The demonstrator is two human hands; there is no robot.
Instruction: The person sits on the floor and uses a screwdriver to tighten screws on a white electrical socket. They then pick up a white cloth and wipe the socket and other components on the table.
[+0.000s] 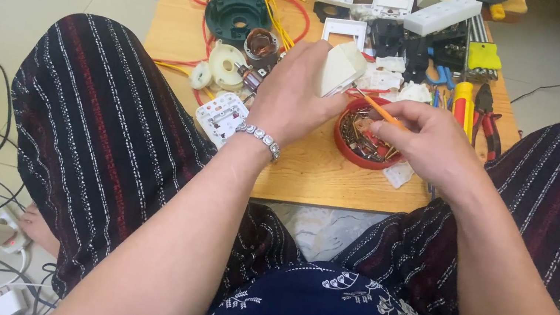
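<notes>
Partly hidden: cream part [343, 68] behind left hand [289, 99].

My one head camera looks steeply down past my knees, close over the low wooden bench [307, 177] ahead.

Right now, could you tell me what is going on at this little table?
A seated person's left hand holds a cream plastic electrical part above a low wooden table. The right hand works an orange-handled screwdriver into it, over a red bowl of small metal pieces. Switch plates, wires and pliers lie around.
</notes>
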